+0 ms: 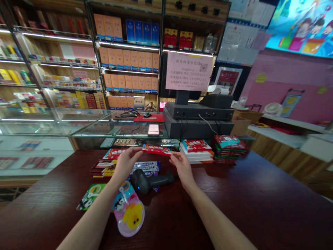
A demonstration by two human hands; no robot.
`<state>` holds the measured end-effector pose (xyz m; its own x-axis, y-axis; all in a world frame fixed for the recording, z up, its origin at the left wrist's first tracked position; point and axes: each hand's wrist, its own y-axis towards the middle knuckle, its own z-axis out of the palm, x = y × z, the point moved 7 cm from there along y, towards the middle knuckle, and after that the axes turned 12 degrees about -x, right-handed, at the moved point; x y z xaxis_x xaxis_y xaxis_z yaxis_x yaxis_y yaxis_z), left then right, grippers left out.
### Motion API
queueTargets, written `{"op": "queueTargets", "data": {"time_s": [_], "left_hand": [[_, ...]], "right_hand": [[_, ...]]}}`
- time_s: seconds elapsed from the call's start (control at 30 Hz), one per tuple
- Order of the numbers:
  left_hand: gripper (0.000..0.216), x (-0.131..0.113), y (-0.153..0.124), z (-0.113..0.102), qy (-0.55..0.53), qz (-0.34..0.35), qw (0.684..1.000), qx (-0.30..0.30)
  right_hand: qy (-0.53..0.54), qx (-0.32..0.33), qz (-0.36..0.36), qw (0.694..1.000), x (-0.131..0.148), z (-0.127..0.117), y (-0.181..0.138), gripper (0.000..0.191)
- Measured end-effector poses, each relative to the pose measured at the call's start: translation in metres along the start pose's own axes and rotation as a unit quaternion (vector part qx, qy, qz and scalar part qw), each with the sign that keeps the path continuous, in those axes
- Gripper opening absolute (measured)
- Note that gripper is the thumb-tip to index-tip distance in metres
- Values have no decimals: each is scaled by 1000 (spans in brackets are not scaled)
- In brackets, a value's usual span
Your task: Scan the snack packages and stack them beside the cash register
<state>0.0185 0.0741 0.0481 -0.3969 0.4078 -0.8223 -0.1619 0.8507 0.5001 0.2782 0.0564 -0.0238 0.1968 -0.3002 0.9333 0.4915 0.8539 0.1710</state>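
Note:
My left hand [128,159] and my right hand [182,167] pinch opposite ends of a flat red snack packet [156,150], lifted over the dark wooden counter. Below it lies a black barcode scanner [148,181] with a small blue light. Blue-and-white snack packets [147,166] lie partly under the scanner. Beside my left hand is a pile of red and yellow packets [104,167], with a red packet [112,153] behind. Nearer me, a pink paddle-shaped item with a yellow duck face [132,217] rests by a green panda package [92,196]; my left forearm partly covers both.
White-sided stacked boxes topped with a red packet [197,146] stand right of my hands, beside a pile of red and green packets [229,147]. Behind are a glass display case [122,130] and a black cash register [197,118]. Stocked shelves [127,71] line the wall.

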Motion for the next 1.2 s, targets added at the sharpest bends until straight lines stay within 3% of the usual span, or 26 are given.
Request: {"op": "queueTargets", "data": {"time_s": [0.5, 0.8, 1.0, 1.2], "left_hand": [[36, 6, -2, 5, -27, -33, 999, 10], [28, -20, 1, 7, 10, 33, 999, -25], [30, -38, -3, 24, 22, 99, 994, 49], [41, -54, -15, 53, 8, 138, 984, 114]], "right_hand": [[11, -9, -51, 999, 13, -5, 3, 31], [-27, -25, -119, 992, 29, -7, 13, 29], [-133, -50, -189, 972, 47, -23, 20, 30], [-204, -76, -256, 942, 66, -49, 18, 60]]}}
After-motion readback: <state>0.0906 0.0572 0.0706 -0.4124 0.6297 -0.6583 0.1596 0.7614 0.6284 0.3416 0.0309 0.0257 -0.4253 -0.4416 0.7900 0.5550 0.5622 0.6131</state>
